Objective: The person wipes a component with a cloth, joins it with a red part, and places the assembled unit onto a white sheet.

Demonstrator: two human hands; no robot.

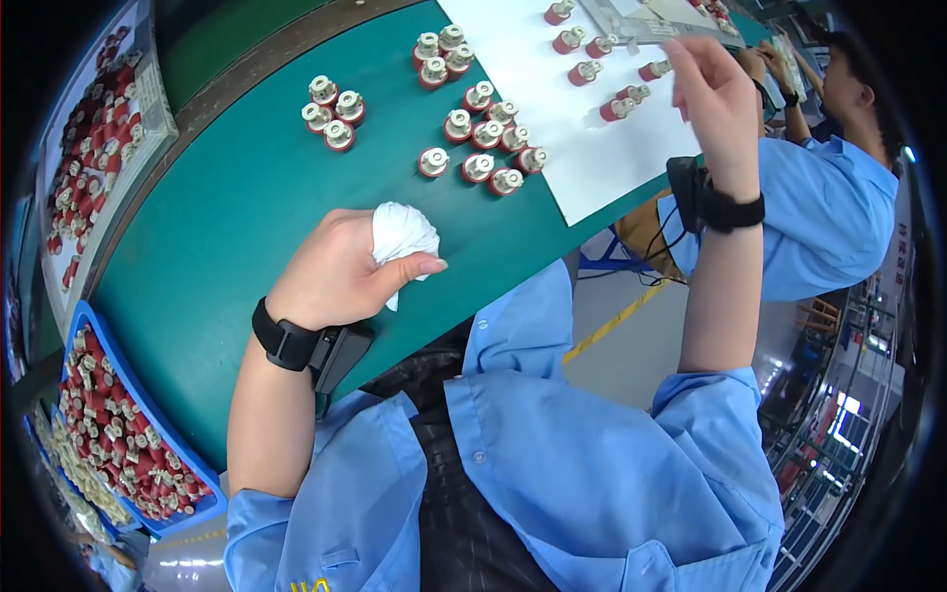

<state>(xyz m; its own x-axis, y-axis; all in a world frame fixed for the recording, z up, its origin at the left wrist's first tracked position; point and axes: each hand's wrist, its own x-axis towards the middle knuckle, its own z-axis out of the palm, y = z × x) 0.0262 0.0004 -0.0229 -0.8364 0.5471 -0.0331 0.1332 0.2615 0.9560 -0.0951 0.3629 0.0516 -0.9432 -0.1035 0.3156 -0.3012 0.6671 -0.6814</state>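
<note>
My left hand (340,266) is closed around a crumpled white cloth (402,234), above the green table mat (266,217). Its thumb lies along the cloth's near side. My right hand (718,99) is raised over the right end of the table, fingers loosely bent and apart, with nothing visible in them. Just left of its fingertips, a red and cream cylindrical part (654,70) rests on a white sheet (617,163). Several similar parts (587,72) lie or stand on that sheet. More stand upright in groups on the mat, including one cluster (487,134) near the sheet's edge.
A blue bin (202,479) full of red and cream parts sits at the lower left. Beyond the table's far edge, a tray (158,109) holds many more. Another person (829,197) in a blue shirt works on the right. A flat clear piece (631,20) lies at the sheet's far end.
</note>
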